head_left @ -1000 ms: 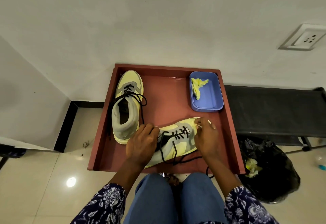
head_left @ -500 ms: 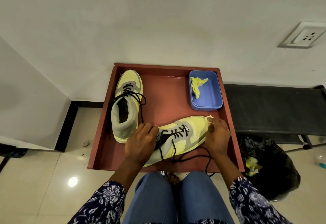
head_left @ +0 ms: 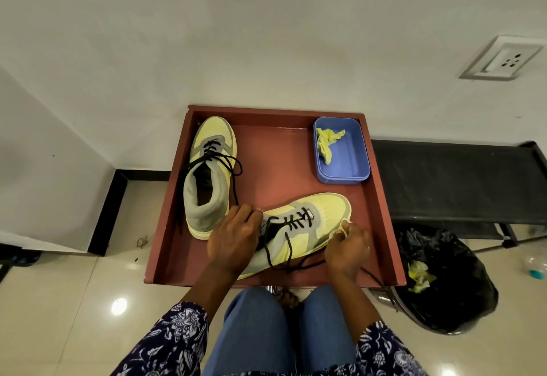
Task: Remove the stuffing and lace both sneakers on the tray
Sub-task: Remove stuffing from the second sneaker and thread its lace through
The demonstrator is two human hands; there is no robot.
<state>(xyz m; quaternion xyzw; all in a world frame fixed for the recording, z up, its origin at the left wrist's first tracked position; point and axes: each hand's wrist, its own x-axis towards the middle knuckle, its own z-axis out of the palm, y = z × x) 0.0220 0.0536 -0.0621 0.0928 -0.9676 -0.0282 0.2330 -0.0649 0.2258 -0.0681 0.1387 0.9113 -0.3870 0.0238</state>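
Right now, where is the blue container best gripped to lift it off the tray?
Grip the blue container across its two long rims, from above. It sits flat and open-topped in the tray's far right corner, close to the tray walls, so the sides are crowded. Only yellow stuffing lies inside.

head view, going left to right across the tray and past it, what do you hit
upright sneaker → left hand → tilted sneaker → right hand → black bin bag. The blue box is left out, since it overlaps the tilted sneaker's span.
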